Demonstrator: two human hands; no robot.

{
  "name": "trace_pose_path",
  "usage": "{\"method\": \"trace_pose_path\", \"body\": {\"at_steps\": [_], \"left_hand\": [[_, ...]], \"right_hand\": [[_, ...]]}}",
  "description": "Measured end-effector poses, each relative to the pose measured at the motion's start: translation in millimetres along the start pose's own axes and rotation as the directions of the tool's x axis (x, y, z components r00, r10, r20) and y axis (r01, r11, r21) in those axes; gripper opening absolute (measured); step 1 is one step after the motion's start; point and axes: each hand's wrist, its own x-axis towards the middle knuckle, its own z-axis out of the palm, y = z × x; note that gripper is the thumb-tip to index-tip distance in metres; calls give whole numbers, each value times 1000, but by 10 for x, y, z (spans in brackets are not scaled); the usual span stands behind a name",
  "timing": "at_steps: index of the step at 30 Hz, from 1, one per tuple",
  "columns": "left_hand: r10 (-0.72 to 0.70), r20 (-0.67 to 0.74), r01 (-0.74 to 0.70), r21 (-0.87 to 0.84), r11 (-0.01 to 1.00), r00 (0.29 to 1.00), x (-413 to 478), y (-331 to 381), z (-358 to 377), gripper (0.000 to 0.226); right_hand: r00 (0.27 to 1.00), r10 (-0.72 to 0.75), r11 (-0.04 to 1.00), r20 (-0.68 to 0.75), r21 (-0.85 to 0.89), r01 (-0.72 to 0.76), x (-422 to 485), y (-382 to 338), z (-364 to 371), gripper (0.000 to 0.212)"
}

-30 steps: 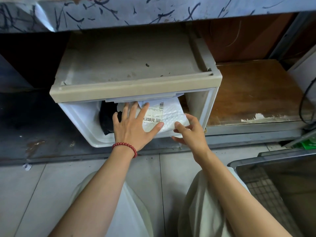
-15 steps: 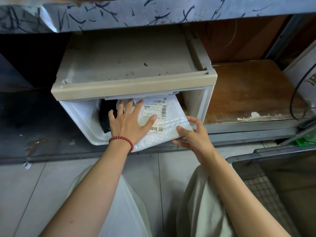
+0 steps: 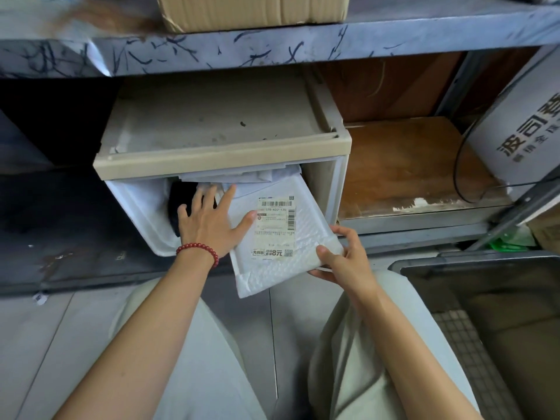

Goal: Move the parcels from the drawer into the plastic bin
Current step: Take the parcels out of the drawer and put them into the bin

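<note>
A: That white bubble mailer (image 3: 281,268) sticks half out over the front edge of the drawer (image 3: 136,207), and the right hand (image 3: 342,259) pinches its near right corner.

B: The left hand (image 3: 209,225) lies flat on it, fingers spread. It looks light, floppy and probably slick, so support it underneath. The plastic bin (image 3: 454,257) sits just right.

Parcel (image 3: 281,237) farther out of drawer (image 3: 136,207)

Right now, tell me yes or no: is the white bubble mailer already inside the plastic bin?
No, the white bubble mailer sticks partly out of the drawer, its corner pinched by the right hand, short of the plastic bin.
</note>
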Motion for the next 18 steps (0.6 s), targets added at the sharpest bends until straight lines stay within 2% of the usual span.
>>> {"method": "trace_pose_path", "body": {"at_steps": [5,7,11,14,18], "left_hand": [[-20,1,20,-107,994,1000,-349,-48,-107,77],[-21,29,27,-228,973,999,-575,-77,-106,81],[-32,119,102,-638,764,992,-1081,-24,-25,83],[-15,97,79,-702,708,995,-1178,-29,-29,80],[-120,73,133,-765,630,990,-1209,-179,-88,80]], "right_hand": [[999,5,1000,43,10,-5,-149,-29,-97,29],[998,32,999,61,36,-34,-227,10,-99,32],[996,61,997,69,41,-64,-339,97,-23,36],[996,34,999,79,38,-37,-305,39,66,33],[991,59,990,118,120,-74,-276,36,107,33]]}}
